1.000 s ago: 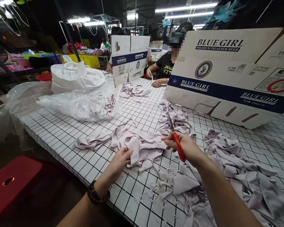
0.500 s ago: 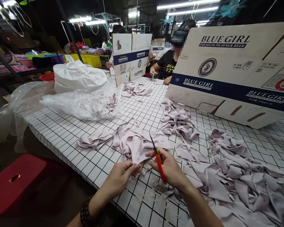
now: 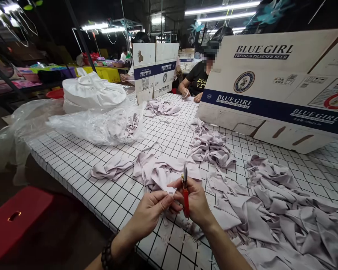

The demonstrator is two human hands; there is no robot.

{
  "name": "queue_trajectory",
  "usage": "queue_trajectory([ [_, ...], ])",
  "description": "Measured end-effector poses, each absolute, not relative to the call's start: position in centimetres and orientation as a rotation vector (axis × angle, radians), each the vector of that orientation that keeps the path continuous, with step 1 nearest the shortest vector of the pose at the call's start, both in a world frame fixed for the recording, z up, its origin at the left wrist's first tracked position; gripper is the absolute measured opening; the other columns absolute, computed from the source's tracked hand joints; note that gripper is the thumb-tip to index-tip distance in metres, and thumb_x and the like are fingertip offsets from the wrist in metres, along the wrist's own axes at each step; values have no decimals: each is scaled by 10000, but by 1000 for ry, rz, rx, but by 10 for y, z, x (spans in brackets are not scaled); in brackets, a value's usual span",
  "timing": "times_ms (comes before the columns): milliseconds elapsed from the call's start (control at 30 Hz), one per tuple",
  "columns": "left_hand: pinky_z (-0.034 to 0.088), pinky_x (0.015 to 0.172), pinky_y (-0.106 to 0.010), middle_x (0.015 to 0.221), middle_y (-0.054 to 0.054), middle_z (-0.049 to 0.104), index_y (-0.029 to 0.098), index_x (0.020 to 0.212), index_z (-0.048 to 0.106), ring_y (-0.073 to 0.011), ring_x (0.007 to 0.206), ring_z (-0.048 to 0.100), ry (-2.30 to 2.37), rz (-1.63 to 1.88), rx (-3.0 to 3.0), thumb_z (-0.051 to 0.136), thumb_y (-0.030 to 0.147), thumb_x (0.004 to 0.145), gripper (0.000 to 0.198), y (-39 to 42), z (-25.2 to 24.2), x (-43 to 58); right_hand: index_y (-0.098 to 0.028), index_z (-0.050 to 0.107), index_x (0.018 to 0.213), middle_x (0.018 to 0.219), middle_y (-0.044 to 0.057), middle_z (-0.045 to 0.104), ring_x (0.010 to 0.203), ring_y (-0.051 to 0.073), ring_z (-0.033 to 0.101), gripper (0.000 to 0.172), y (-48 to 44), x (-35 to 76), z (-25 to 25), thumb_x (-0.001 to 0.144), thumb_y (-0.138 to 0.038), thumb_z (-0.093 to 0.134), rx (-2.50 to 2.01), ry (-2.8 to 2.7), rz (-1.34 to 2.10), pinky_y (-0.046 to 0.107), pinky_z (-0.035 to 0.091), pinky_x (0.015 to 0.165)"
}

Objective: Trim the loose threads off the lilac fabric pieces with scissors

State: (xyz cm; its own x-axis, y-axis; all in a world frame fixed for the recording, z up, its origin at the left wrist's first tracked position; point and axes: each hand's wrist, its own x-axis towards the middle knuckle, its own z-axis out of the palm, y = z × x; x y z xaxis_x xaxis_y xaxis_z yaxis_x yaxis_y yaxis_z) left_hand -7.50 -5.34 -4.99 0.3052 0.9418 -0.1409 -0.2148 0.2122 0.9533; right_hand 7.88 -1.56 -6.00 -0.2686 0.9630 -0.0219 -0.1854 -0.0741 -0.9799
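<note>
My left hand [image 3: 150, 212] pinches the near corner of a pale lilac fabric piece [image 3: 163, 173] that lies on the white grid-patterned table [image 3: 107, 195]. My right hand [image 3: 195, 200] is closed round red-handled snips [image 3: 185, 189], held upright with the blades pointing up, right beside that pinched corner. Both hands meet close together above the table's near edge. A dark bead bracelet [image 3: 107, 255] sits on my left wrist.
Heaps of lilac fabric pieces [image 3: 273, 213] lie to the right, smaller piles [image 3: 211, 148] beyond. A large Blue Girl carton [image 3: 273, 90] stands at the right, a smaller one [image 3: 154, 71] farther back. A clear plastic bag [image 3: 98, 123] and white bundle [image 3: 92, 92] sit left. A person [image 3: 198, 78] works across the table. A red stool [image 3: 17, 217] stands below.
My right hand has swung in from the right toward my left, turning the snips upright. My left hand has drawn the fabric corner nearer and now pinches it.
</note>
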Motion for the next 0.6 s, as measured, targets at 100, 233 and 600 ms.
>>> queue_trajectory([
  [100,524,732,-278,860,-72,646,165,956,764,-164,779,619,1000,1033,1177,587,436,905,328,-53,-52,-78,-206,603,763,659,-31,588,550,125,553,288,-15,79,-61,668,-363,824,-991,-1186,1468,252,506,528],
  [233,532,725,-285,1093,-114,538,191,900,774,-223,981,578,1175,1140,1381,576,415,910,299,-52,-52,-78,-198,614,753,753,-3,624,650,144,576,286,-16,82,-64,655,-353,833,-1054,-1146,1415,257,505,596],
  [600,489,536,-247,624,-10,588,132,815,657,-117,508,561,866,1177,1126,569,481,900,370,-38,-62,-65,-187,593,741,665,-16,575,608,151,529,376,-21,98,-58,641,-466,824,-1221,-1232,1499,281,454,585],
])
